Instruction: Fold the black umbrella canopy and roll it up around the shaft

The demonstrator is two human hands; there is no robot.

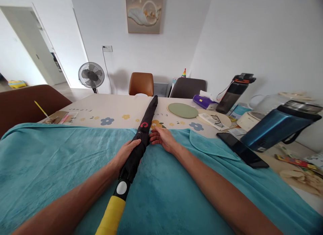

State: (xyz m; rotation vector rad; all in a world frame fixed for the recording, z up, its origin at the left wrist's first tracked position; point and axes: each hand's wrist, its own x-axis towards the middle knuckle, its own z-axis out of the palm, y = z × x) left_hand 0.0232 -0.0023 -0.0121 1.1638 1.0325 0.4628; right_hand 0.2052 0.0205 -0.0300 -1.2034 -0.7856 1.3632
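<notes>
A closed black umbrella (141,144) with a red mark on its cloth points away from me over the table. Its yellow-wrapped handle (112,214) reaches the bottom edge of the view, and a white round button sits just above the wrap. My left hand (127,150) is closed round the folded cloth, thumb on top, the other fingers mostly hidden. To the right of the umbrella, my right hand (161,138) has its fingers loosely bent and apart, tips beside the cloth; whether they touch it I cannot tell. Beneath both hands lies a teal blanket (171,188).
On the right stand a blue insulated flask (280,127), a dark bottle (233,93) and a phone (242,150). Farther back are a green placemat (183,110), glasses (216,120) and a purple tissue pack (205,102). Chairs (141,83) and a fan (91,75) stand beyond the table.
</notes>
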